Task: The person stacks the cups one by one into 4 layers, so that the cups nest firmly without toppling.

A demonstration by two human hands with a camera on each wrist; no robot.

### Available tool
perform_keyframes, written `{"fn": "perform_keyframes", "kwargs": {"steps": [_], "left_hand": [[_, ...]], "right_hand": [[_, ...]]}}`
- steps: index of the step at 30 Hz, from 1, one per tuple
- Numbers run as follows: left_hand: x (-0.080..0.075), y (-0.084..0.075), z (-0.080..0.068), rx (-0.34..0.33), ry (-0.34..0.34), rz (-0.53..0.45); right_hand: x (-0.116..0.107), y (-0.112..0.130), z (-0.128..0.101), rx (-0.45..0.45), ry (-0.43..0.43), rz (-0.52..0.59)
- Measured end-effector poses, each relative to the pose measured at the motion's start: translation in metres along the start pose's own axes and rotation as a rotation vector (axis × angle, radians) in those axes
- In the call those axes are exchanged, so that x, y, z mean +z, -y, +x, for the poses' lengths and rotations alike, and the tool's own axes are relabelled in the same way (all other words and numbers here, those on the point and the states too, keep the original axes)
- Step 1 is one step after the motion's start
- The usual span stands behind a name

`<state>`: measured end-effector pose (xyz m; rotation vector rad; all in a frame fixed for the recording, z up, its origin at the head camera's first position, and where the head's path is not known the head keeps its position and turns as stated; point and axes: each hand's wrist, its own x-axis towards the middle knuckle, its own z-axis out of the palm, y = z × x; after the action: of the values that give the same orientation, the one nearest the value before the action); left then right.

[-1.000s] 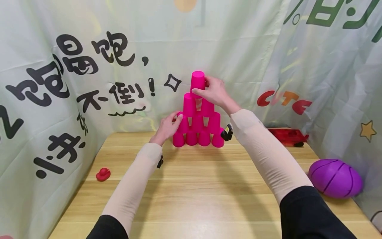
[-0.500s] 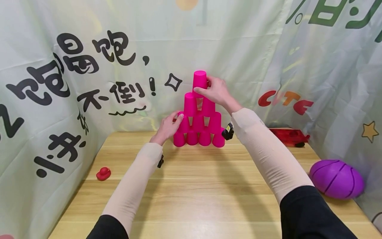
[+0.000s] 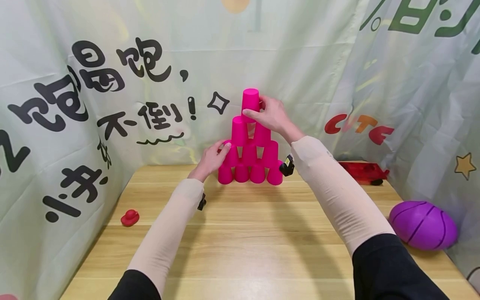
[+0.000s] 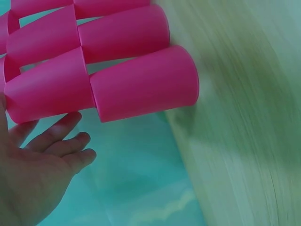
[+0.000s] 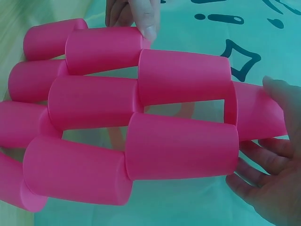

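Upside-down pink cups stand in a four-level pyramid at the back of the table. My right hand holds the top cup, thumb in front and fingers behind. This cup's rim meets the bases of the two cups below it. At the left end of the second level from the bottom, my left hand touches the outer cup. Its thumb lies at that cup's upper edge, and its other fingers extend loosely beside the wall. Part of the third-level right cup is hidden by my right hand.
A small red hat-shaped toy lies on the wooden table at the left. On the right are a purple ball and a red toy vehicle, partly behind my right sleeve. Printed cloth hangs around the table's back and sides.
The top cup and my right hand have shifted very slightly to the right over the level below, mostly in the first half second. My left hand keeps its place.
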<state>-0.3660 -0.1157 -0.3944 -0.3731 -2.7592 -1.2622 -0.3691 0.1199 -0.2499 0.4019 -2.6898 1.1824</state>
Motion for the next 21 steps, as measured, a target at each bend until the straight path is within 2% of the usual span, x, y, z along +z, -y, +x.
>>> {"fn": "perform_keyframes", "kwargs": {"steps": [6,11,16,21], "left_hand": [[-0.003,0.0,0.001,-0.005,0.029,-0.018],[-0.012,-0.003,-0.002,-0.013,0.033,-0.05],[-0.029,-0.001,-0.013,0.004,-0.01,0.013],[-0.038,0.002,-0.029,0.064,-0.023,0.113]], "right_hand": [[-0.011,0.001,-0.006,0.039,0.008,0.038],[-0.029,-0.008,-0.025,0.071,-0.028,0.039],[-0.036,-0.036,-0.051,0.04,-0.059,0.037],[-0.026,-0.071,-0.079,0.001,-0.082,-0.018]]}}
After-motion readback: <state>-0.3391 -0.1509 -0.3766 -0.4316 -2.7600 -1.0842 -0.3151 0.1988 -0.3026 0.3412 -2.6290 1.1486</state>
